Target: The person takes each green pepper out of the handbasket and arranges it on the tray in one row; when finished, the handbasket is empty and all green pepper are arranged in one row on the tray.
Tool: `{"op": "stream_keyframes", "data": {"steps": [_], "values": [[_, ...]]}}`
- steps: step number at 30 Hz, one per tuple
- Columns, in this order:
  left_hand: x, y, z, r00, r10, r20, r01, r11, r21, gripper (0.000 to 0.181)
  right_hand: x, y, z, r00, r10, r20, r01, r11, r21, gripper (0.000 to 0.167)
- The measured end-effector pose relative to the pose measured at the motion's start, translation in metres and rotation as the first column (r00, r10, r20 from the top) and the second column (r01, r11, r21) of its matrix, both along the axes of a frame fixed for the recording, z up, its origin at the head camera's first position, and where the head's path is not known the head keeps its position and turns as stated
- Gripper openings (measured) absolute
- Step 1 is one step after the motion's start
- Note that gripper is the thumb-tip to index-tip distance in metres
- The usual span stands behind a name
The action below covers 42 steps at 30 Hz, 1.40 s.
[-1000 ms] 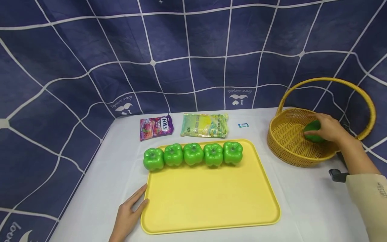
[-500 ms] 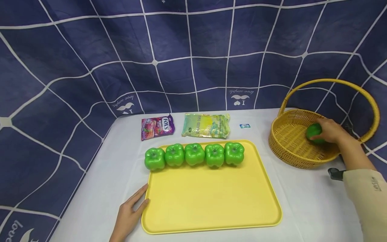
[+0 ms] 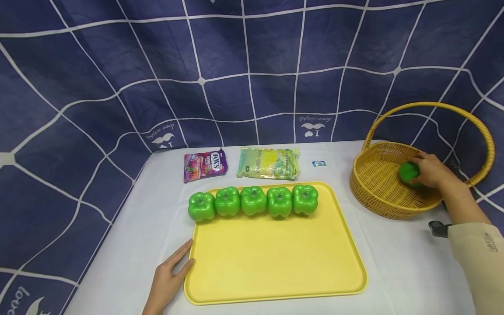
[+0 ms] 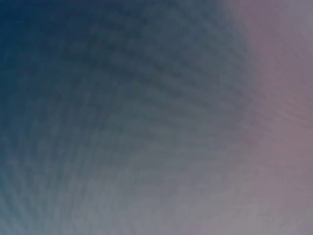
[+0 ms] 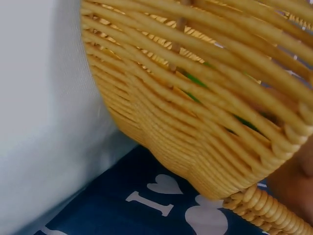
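Inside the wicker basket (image 3: 368,194) at the right, my right hand (image 3: 433,170) holds a green bell pepper (image 3: 408,172) near the right wall; the hand covers part of it. The right wrist view shows the basket's woven side (image 5: 161,103) close up, with bits of green through the gaps. My left hand (image 3: 167,278) lies with fingers extended, touching the left edge of the yellow tray (image 3: 275,258). Several green bell peppers (image 3: 253,200) stand side by side in a row along the tray's far edge. The left wrist view is a blur.
Behind the tray lie a purple FOX'S candy bag (image 3: 205,165), a yellow-green packet (image 3: 268,163) and a small blue sachet (image 3: 319,163). The basket's tall handle (image 3: 429,104) arches above it. A blue checked cloth (image 3: 271,100) hangs behind the white table (image 3: 118,258).
My right hand and the pepper in the basket have shifted and turned slightly. The left hand stays at the tray's edge, and the row of bell peppers is unchanged.
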<state>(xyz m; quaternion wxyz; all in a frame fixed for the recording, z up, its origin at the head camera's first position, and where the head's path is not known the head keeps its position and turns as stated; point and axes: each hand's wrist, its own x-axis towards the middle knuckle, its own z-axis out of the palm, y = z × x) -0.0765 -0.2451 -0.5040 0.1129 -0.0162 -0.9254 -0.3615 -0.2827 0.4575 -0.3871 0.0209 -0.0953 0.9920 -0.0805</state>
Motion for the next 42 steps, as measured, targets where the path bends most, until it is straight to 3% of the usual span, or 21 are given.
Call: {"op": "stream_keyframes", "data": {"steps": [8, 16, 20, 28, 34, 37, 42], "values": [[0.001, 0.0, -0.001, 1.0, -0.003, -0.015, 0.003, 1.0, 0.006, 0.047, 0.006, -0.009, -0.005, 0.991, 0.05, -0.128, -0.06, 0.996, -0.074, 0.076], [0.0, 0.0, -0.001, 1.0, 0.007, 0.003, -0.007, 1.0, -0.009, 0.048, 0.016, -0.028, -0.006, 0.966, 0.063, -0.251, -0.112, 0.975, -0.189, 0.08], [0.001, 0.0, 0.0, 1.0, 0.009, 0.006, -0.009, 1.0, -0.006, 0.048, 0.019, -0.036, -0.006, 0.964, 0.049, -0.262, -0.105, 0.973, -0.206, 0.086], [0.0, 0.002, 0.001, 1.0, 0.017, 0.015, -0.017, 1.0, -0.001, 0.048, 0.027, -0.047, -0.003, 0.949, 0.028, -0.314, -0.117, 0.956, -0.269, 0.081], [0.0, 0.002, 0.002, 1.0, 0.02, 0.015, -0.02, 1.0, -0.004, 0.048, 0.035, -0.057, 0.002, 0.959, -0.046, -0.278, -0.063, 0.926, -0.372, 0.089], [0.0, 0.001, 0.001, 1.0, 0.016, 0.014, -0.016, 1.0, 0.001, 0.048, 0.038, -0.063, 0.003, 0.956, -0.05, -0.289, -0.076, 0.91, -0.407, 0.095], [-0.001, 0.001, 0.0, 0.999, 0.018, 0.027, -0.018, 1.0, 0.002, 0.048, 0.042, -0.076, 0.003, 0.948, -0.037, -0.315, -0.114, 0.887, -0.447, 0.091]]}}
